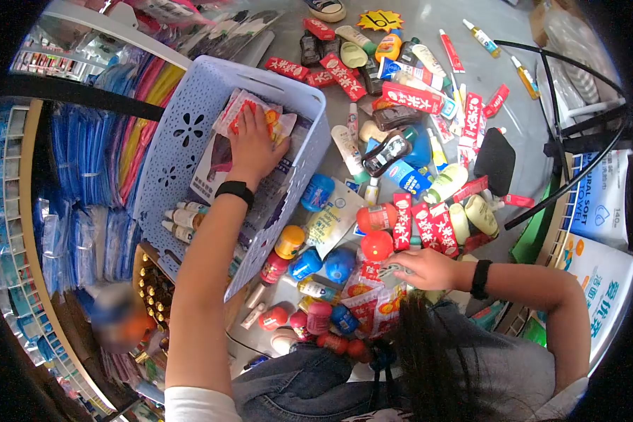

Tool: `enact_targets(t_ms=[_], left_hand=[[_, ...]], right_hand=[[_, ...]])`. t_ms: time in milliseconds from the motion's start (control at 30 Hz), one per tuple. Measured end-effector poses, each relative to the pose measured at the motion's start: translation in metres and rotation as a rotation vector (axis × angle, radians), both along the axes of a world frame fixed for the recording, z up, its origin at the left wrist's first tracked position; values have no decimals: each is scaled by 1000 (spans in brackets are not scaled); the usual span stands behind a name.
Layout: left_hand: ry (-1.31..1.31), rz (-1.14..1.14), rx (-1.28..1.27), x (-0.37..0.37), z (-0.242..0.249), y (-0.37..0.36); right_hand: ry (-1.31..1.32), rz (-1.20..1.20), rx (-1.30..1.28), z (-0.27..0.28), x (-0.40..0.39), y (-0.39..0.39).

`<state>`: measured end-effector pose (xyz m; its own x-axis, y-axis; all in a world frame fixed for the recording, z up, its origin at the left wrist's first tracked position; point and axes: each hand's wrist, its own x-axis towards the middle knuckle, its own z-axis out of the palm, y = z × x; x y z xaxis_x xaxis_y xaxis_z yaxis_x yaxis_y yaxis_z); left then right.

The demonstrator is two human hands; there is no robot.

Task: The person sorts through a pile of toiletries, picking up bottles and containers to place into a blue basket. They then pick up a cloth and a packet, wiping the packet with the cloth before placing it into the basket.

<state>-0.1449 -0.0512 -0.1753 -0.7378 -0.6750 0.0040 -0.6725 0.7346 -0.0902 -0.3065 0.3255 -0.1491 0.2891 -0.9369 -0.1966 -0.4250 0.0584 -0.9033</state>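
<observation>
My left hand [252, 144] is inside the lavender plastic basket [267, 83], with its fingers spread flat on a red, white and yellow packet [285, 124]. Beneath that packet lie flat packages, partly hidden. A few small white-capped bottles [183, 217] stand in the basket's near left corner. My right hand [430, 269] is low over the pile on the floor, its fingers closed around something pale and greyish that I cannot make out. Close to it are a round red container [377, 246] and red-and-orange printed packets [374, 307].
Red boxes [343, 74], tubes, bottles and blue jars [340, 265] are spread over the grey floor [429, 21]. A black wire ring [560, 105] stands at right, near large towel packs [598, 200]. Shelves with blue packages [84, 158] line the left.
</observation>
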Motion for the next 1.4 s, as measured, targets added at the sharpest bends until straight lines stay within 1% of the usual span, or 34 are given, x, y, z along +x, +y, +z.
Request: enact_targets(t_ms=[167,300,367,467,567,667,767,867,967,1000,1133,1233,1267,1333,1400], left_hand=[[-29,7,10,-3,4,-1],[-10,27,-47,-6,7,3],[-28,55,-90,-5,10,-1],[-5,41,-127,-1,13,-13],[46,21,17,2,21,-17],[57,12,-9,5,16,-20],[16,40,-49,4,19,-16],[146,-14,-26,3,28,-10],[245,-162,-37,6,29,-10],[238,-206,-48,8,32,-6],[246,-201,53,10,56,12],[324,-186,206,18,65,6],[359,-165,172,20,69,7],[395,-110,267,19,86,18],[406,-50,366,16,105,29]], right_hand=[[1,3,22,0,1,-7],[0,1,23,0,-1,-10],[-8,-12,2,-2,0,-9],[-15,-27,-23,-3,1,-10],[-23,-25,-3,-1,3,-13],[-27,-15,9,-1,3,-15],[-57,4,-31,6,3,-20],[-34,57,-119,1,5,-18],[-54,84,-153,2,2,-19],[-53,74,-173,0,1,-17],[-11,127,-260,-3,-5,-12],[53,204,-376,-2,-17,-7],[76,221,-412,-2,-19,-6],[146,281,-477,-10,-28,-7],[187,307,-467,-12,-36,-5]])
